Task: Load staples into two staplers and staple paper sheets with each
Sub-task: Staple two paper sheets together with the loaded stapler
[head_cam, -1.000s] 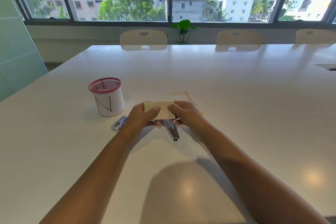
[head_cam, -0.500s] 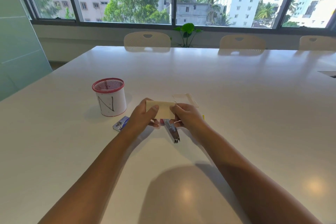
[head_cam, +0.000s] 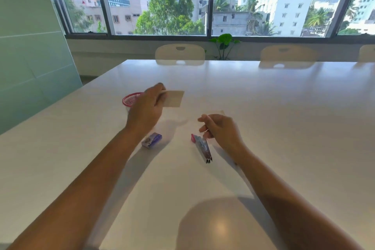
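Observation:
My left hand [head_cam: 149,107] is raised above the table and pinches a small cream stack of paper sheets [head_cam: 175,98] by its left end. My right hand [head_cam: 220,130] hovers just above the table with fingers curled, pinching something thin and pale that is too small to tell. A stapler [head_cam: 203,147] with a pink end and a metal body lies on the table right beside that hand. A small blue staple box [head_cam: 152,140] lies under my left forearm. More cream paper [head_cam: 220,112] peeks out behind my right hand.
A red-rimmed mesh cup [head_cam: 130,99] stands behind my left hand, mostly hidden. The white table [head_cam: 284,128] stretches far to the right and back. Chairs [head_cam: 180,53] and a potted plant [head_cam: 224,43] line the far edge under the windows.
Both hands held the paper stack together over the stapler. Now my left hand has lifted the stack up and to the left, and my right hand has let go of it and stays near the stapler.

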Demonstrator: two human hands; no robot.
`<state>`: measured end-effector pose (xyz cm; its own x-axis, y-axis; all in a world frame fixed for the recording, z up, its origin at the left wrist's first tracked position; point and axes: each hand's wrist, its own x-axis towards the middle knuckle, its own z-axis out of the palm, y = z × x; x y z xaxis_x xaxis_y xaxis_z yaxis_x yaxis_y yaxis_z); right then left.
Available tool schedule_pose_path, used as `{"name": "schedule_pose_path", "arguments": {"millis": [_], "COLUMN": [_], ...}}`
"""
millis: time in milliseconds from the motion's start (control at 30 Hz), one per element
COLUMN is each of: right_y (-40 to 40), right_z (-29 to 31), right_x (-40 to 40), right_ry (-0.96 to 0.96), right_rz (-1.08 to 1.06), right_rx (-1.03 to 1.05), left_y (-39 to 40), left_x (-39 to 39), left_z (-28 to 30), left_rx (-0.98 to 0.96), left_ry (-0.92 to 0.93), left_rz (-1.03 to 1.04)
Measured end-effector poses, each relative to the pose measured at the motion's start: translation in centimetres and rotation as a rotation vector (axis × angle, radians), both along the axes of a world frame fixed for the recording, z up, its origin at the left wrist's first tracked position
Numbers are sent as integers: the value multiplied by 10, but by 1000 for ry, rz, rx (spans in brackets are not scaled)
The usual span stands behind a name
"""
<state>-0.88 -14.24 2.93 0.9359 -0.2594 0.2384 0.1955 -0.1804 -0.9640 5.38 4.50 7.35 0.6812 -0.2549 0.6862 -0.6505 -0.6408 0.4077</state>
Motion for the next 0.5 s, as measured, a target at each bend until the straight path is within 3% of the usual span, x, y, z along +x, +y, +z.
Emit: {"name": "schedule_pose_path", "arguments": {"millis": [200,500], "right_y": [-1,-1], "right_z": [-1,-2], "right_x": [-3,-4], "right_ry": [-55,-66], "right_rz": [-4,5], "right_rx": [-120,-140], "left_y": [48,58], "left_x": [45,55], "left_z": [37,27], "left_rx": [337,689], "left_ry": [-118,-179], "left_rz": [262,431]}}
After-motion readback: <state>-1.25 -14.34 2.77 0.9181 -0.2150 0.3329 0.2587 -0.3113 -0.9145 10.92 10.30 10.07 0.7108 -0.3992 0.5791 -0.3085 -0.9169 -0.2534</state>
